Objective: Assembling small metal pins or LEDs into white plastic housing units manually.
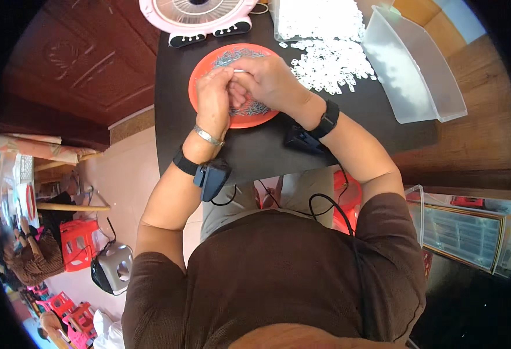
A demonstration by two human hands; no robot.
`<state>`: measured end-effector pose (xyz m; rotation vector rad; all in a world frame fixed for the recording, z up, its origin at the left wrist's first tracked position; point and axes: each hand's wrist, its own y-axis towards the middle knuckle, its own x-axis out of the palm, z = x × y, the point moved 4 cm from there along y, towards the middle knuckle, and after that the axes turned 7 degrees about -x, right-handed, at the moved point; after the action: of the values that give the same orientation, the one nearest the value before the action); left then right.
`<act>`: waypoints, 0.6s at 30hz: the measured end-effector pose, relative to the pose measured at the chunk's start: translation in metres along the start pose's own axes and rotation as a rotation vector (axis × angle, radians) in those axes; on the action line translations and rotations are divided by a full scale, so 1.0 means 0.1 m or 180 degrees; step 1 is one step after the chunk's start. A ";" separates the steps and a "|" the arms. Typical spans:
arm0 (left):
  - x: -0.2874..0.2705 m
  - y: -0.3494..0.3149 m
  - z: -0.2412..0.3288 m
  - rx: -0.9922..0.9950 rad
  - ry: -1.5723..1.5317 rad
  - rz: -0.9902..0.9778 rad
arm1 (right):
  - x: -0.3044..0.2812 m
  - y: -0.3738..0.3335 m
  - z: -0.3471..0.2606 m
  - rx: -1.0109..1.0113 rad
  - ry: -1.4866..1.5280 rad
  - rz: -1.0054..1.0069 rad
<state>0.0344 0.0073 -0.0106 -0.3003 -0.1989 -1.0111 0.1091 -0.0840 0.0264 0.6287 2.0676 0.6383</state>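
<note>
Over a round red plate (245, 123) that holds many thin grey metal nails or screws (256, 109), both hands meet. My left hand (213, 92) is closed, thumb and forefinger pinching one end of a small white plastic piece (240, 71). At its other end my right hand (272, 80) pinches the same piece, its remaining fingers curled beneath. Whether a nail or screw is also in the fingers is hidden. To the right of the plate lies a loose pile of small white plastic pieces (332, 65) with holes in them.
A pink fan (200, 13) stands behind the plate on the dark table (255, 154). A clear bin (276, 23) of white pieces sits at the back; another translucent bin (410, 70) lies at the right. Far left, a person (37, 256) is near red stools (80, 244).
</note>
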 end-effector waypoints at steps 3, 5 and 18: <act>-0.03 0.05 -0.02 0.0066 -0.0121 -0.0085 | 0.02 0.02 -0.02 -0.0356 -0.0315 0.0134; -0.04 0.08 -0.03 0.0169 -0.0246 -0.0100 | 0.04 0.00 0.00 -0.0467 -0.0393 0.0234; -0.01 0.10 -0.02 0.0082 -0.0562 -0.0453 | 0.05 -0.03 0.05 -0.0613 -0.0588 0.0080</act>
<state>0.0423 0.0125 -0.0145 -0.3561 -0.3973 -1.1224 0.1103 -0.0819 0.0190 0.5801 1.8050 0.7548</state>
